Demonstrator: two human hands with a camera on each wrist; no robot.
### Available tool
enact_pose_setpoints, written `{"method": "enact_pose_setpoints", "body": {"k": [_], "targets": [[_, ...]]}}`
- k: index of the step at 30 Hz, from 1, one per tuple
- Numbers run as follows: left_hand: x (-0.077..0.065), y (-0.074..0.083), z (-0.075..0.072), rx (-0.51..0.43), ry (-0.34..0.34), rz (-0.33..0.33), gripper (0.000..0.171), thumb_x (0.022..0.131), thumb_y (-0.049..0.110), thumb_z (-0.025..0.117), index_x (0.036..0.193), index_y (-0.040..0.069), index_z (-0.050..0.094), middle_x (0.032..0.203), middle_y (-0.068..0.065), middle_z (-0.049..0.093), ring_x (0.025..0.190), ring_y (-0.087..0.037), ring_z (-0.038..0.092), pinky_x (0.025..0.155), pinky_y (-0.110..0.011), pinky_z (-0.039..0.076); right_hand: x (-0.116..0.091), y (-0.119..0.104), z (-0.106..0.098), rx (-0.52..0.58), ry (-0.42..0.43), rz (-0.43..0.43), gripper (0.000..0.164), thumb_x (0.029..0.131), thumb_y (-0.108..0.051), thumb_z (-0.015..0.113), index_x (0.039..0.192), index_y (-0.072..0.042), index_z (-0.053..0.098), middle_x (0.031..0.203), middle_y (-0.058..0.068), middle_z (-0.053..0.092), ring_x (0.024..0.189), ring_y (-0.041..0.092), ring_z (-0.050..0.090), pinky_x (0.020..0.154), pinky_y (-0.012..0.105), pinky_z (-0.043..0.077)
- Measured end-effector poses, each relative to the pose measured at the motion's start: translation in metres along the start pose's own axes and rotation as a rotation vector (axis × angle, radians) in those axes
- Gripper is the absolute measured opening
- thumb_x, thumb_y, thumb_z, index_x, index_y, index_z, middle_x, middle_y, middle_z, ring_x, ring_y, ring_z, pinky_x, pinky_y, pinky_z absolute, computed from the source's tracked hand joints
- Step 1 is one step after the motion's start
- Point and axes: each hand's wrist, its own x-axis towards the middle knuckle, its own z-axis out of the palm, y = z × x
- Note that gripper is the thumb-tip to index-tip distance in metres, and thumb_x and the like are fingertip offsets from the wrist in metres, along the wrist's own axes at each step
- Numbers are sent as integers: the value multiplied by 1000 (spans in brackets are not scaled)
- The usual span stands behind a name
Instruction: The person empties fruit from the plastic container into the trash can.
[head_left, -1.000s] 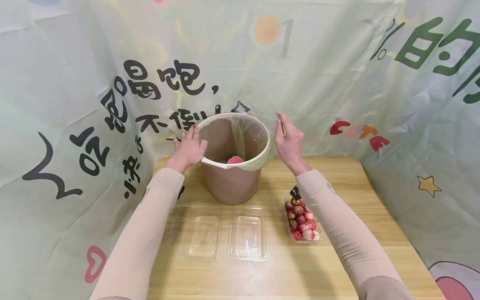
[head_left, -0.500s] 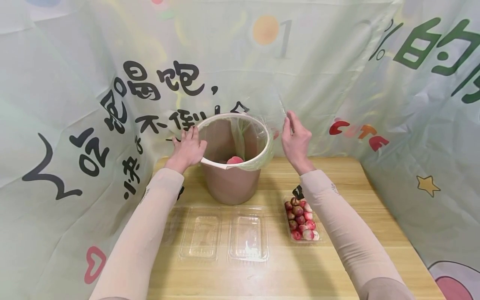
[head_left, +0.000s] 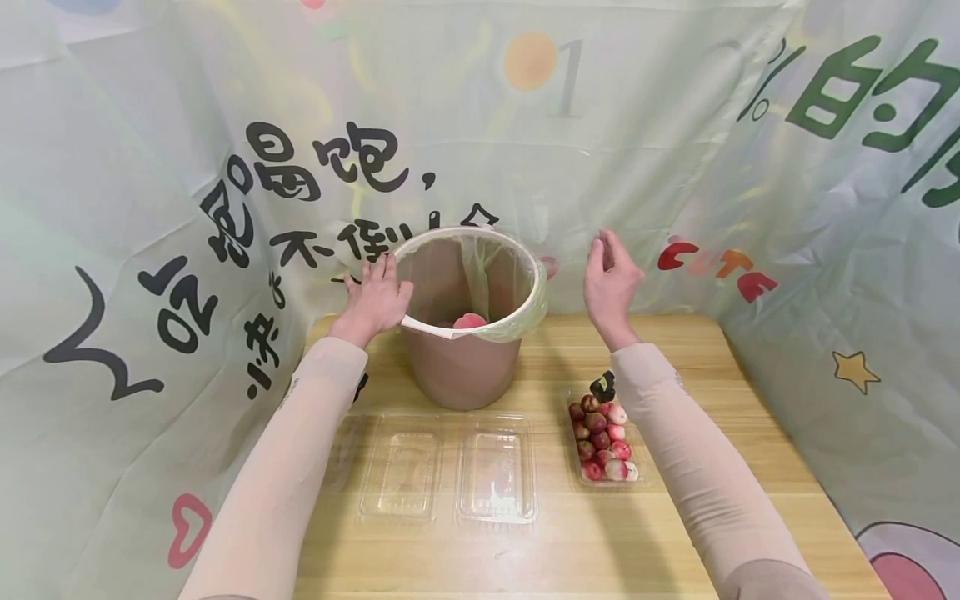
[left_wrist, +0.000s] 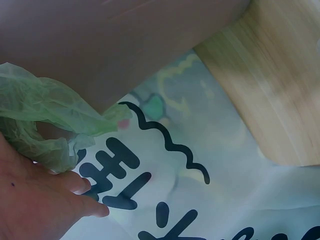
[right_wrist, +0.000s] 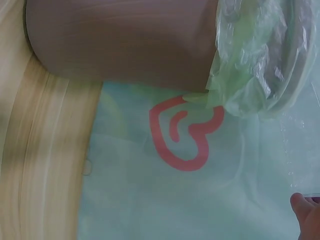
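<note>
A brown bin (head_left: 467, 371) with a pale rim stands at the back of the table, lined with a thin green plastic bag (head_left: 531, 321) folded over its edge. Inside, a pink-red peach-like thing (head_left: 470, 321) shows. My left hand (head_left: 375, 298) rests at the bin's left rim, its fingers fairly straight; the left wrist view has the hand (left_wrist: 45, 200) against the bunched bag (left_wrist: 45, 100). Right of the bin, my right hand (head_left: 611, 287) is raised and pinches a see-through plastic piece (right_wrist: 305, 150), barely visible in the head view.
Two clear plastic trays (head_left: 401, 475) (head_left: 497, 475) lie side by side before the bin. A clear box of red and pink-white fruit (head_left: 602, 442) sits to the right, beside the right forearm. A printed cloth (head_left: 645, 125) hangs around the wooden table (head_left: 420, 558).
My right hand has moved to the right, away from the bin, taking the clear plastic along. The left hand keeps its place on the rim.
</note>
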Motion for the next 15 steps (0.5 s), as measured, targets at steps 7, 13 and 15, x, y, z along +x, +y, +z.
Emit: {"method": "enact_pose_setpoints", "body": {"k": [7,13,15], "targets": [[0,0,0,-5,3,0,77,105,41,16,167,-4,11,175,-25,12,161,-54,4,123,-79,1,3,7,-6,32,18,134,24,104,-14,61,114,1,77,105,21,79,75,-3,61,75,14,50],[1,-1,2,-6,6,-3,78,104,42,17,167,-4,11,175,-26,13,161,-53,7,123,-79,3,4,15,-10,17,61,238,26,102,-15,60,114,-2,79,102,17,80,74,-3,64,72,14,52],[2,-2,2,-6,5,-4,78,104,42,17,167,-4,11,175,-26,13,161,-53,7,123,-79,3,3,17,-12,18,66,266,27,100,-14,60,114,-3,79,97,12,79,73,-2,63,70,15,50]]}}
